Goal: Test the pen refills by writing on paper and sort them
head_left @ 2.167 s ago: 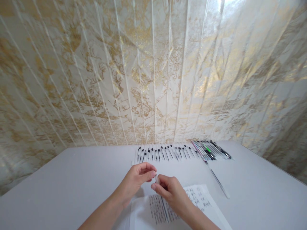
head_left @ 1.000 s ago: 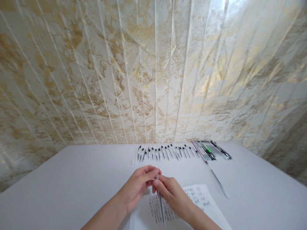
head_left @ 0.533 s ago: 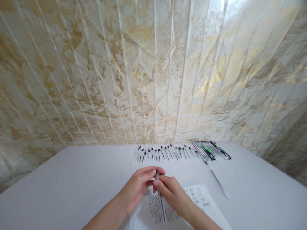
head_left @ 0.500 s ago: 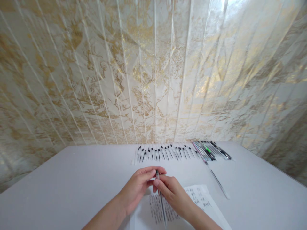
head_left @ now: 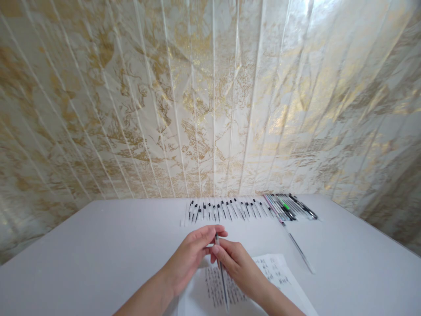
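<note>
A slim clear-barrelled pen (head_left: 224, 285) slants between my hands, its dark end up and its lower end over the written sheet (head_left: 194, 298). My right hand (head_left: 237, 262) is closed round the upper barrel, thumb on top. At the dark upper end, my left hand (head_left: 194, 254) pinches with its thumb and fingers, which partly cover that end. Handwriting in black lines fills part of the paper below.
Several short black-capped refills or pen parts (head_left: 226, 210) lie in a row at the table's (head_left: 98, 254) back. To their right is a group of pens (head_left: 289, 207). A single pen (head_left: 298, 248) lies slanted right of the paper. A gold-patterned curtain (head_left: 197, 109) hangs behind.
My left hand has shifted slightly upward at the pen's dark end. My right hand and the pen have barely moved.
</note>
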Demonstrator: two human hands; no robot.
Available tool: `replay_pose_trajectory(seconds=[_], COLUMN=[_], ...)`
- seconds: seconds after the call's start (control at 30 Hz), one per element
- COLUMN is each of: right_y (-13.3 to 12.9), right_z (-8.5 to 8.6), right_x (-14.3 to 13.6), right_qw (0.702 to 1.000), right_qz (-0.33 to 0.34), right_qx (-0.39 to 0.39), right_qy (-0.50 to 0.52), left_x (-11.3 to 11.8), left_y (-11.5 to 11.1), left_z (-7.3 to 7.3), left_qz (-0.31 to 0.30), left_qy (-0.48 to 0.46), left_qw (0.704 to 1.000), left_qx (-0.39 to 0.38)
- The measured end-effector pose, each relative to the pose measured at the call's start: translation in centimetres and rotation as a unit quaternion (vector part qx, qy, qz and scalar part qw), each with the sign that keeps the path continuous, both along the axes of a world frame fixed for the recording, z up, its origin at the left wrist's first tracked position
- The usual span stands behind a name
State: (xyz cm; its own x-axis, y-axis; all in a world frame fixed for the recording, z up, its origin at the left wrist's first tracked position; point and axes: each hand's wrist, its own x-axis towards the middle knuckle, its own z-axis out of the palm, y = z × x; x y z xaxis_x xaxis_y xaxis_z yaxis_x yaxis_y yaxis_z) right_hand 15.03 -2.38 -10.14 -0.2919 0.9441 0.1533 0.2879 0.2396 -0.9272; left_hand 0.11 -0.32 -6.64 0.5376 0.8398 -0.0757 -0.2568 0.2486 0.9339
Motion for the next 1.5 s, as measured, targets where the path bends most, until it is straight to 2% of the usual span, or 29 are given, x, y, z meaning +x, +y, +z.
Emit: replay_pose_trajectory(seconds=[0.13, 0.37, 0.6, 0.8, 1.03, 1.3, 1.4, 1.5], right_y=[-0.3, 0.0, -0.2, -0.3, -0.3, -0.9, -1.2, -1.3], right_z=[0.2, 0.0, 0.0, 0.2, 0.0, -0.1, 0.0, 1.7], right_x=[-0.1, -0.2, -0.4, -0.6, -0.9, -1.6, -1.5, -0.5], right_qw=[1.000, 0.999, 1.000, 0.985, 0.984, 0.953, 0.947, 0.945], right_qz=[-0.005, 0.004, -0.018, 0.032, 0.006, 0.053, 0.129, 0.188], right_qx=[0.012, -0.029, 0.000, -0.112, -0.107, -0.165, -0.193, -0.200], right_qy=[-0.019, 0.031, -0.005, 0.126, 0.142, 0.249, 0.222, 0.179], left_x=[0.2, -0.1, 0.1, -0.3, 0.1, 0.4, 0.8, 0.7], left_y=[-0.1, 0.6, 0.4, 0.9, 0.5, 0.0, -0.4, -0.5], left_z=[-0.3, -0.9, -1.2, -1.3, -1.0, -1.1, -0.5, 0.0], left_qz=[0.025, -0.010, 0.023, -0.026, -0.001, -0.006, 0.023, 0.078], left_qy=[0.014, -0.003, 0.023, -0.015, -0.001, 0.013, 0.017, 0.051], left_qw=[0.999, 1.000, 0.999, 0.999, 1.000, 0.999, 0.999, 0.995], left_qx=[-0.019, 0.022, -0.012, -0.030, -0.002, -0.046, -0.038, 0.022])
